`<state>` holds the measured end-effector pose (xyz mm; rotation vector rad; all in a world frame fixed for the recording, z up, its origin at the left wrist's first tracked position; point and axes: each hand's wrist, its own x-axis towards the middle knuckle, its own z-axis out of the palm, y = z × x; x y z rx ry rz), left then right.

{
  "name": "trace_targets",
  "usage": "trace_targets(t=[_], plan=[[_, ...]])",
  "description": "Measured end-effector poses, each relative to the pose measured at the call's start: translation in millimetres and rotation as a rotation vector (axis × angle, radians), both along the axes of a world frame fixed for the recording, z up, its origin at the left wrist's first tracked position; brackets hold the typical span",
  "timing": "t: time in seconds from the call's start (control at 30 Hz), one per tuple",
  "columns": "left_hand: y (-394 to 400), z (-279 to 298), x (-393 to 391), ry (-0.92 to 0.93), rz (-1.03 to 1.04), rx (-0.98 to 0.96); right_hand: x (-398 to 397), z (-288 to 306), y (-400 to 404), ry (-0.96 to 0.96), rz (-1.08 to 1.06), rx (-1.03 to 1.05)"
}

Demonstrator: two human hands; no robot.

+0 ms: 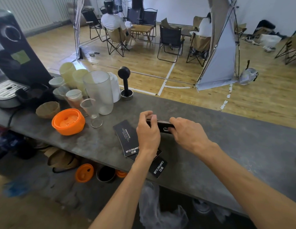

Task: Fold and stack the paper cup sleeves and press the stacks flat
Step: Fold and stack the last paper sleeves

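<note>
probably light and springy, the stack of black sleeves [162,125] sits mid-counter [226,138] between both hands: left hand [148,131] pinches one end, right hand [187,133] grips the other. loose sleeves [127,138] lie near the front edge; hold by the ends.

On the counter [218,138], loose sleeves [127,138] lie right of the lid [68,121], cups [97,90] behind it.

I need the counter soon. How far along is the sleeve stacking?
Partly done. Both hands, left hand and right hand, grip one stack of black sleeves above the counter. Several loose sleeves lie flat beside it, not yet stacked or pressed.
</note>
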<state>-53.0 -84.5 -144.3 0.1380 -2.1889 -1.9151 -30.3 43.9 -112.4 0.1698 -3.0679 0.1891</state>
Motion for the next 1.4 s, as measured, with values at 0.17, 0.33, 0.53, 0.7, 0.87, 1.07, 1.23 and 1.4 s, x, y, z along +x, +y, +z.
trace_targets(t=[0.17,0.33,0.53,0.7,0.87,1.07,1.23,1.4], plan=[[2.6,-5.5,-3.6,-0.040,-0.037,-0.028,-5.5,-6.8,1.6,-0.022,-0.016,0.014],[4.5,-3.6,-4.9,-0.035,-0.043,-0.055,-11.7,-7.0,1.4,-0.007,-0.012,0.021],[-15.3,5.2,-8.1,-0.119,-0.174,-0.095,-12.7,-17.1,4.3,0.049,-0.015,0.016],[-75.6,7.5,11.7,-0.120,-0.236,-0.573,-14.5,-18.6,6.1,0.066,-0.016,-0.008],[-103.2,5.7,34.3,-0.293,-0.437,-0.921,-13.2,-17.8,6.0,0.070,-0.018,-0.021],[-100.1,5.4,46.7,-0.175,-0.365,-1.013,-11.7,-18.2,6.8,0.071,-0.013,-0.032],[-95.3,5.0,60.4,0.006,-0.353,-1.078,-11.8,-18.8,5.9,0.068,-0.020,-0.023],[-104.8,17.9,56.9,0.339,-0.006,-0.877,-12.5,-18.1,5.8,0.058,-0.022,-0.015]])
